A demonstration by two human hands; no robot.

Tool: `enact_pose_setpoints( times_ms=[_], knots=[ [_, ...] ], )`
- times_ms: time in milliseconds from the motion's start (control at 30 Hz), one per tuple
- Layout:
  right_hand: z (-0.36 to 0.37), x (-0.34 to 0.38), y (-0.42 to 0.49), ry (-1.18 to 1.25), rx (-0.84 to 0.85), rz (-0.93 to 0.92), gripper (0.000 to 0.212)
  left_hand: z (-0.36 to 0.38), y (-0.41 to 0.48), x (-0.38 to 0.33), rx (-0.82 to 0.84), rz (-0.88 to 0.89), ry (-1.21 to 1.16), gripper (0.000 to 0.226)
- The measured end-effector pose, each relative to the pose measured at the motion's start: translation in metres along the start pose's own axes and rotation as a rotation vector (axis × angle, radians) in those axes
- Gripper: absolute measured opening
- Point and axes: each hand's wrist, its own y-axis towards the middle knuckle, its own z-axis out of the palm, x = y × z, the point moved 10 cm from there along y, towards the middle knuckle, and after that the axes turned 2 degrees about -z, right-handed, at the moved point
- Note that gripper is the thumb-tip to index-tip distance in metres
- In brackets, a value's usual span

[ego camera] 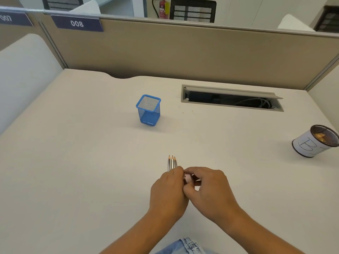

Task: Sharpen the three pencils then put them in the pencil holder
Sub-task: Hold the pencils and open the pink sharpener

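Observation:
Three pencils point(172, 162) stick out side by side from my left hand point(169, 191), their sharpened tips pointing away from me toward the back of the desk. My left hand is closed around their lower ends. My right hand point(211, 189) touches the left one and pinches a small pinkish-white object point(188, 177), partly hidden by fingers; I cannot tell what it is. The blue mesh pencil holder point(148, 110) stands upright and empty farther back on the desk, well apart from both hands.
A round black mesh cup point(315, 141) wrapped in white paper holds shavings at the right edge. An open cable slot point(232, 98) lies at the back right. Beige partition walls point(183, 50) close off the desk's back and sides.

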Motion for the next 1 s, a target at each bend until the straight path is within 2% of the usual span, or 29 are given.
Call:
enact_pose_setpoints(
  times_ms=[133, 733, 833, 933, 1000],
  knots=[
    [0.01, 0.009, 0.002, -0.057, 0.047, 0.006, 0.021, -0.004, -0.005, 0.007, -0.017, -0.023, -0.018, 0.021],
    [0.017, 0.015, 0.002, 0.009, 0.099, 0.131, 0.022, -0.017, -0.011, 0.014, 0.001, -0.034, 0.067, 0.015],
    [0.014, 0.013, 0.002, 0.116, 0.091, 0.152, 0.021, -0.02, -0.01, 0.017, -0.02, -0.043, 0.041, 0.015],
    [0.006, 0.005, 0.003, 0.283, 0.077, 0.21, 0.005, -0.029, -0.009, 0.023, -0.061, -0.069, -0.002, 0.015],
    [0.007, 0.0, 0.003, 0.342, 0.13, 0.248, 0.011, -0.03, -0.008, 0.025, -0.059, -0.06, -0.001, 0.016]
  ],
)
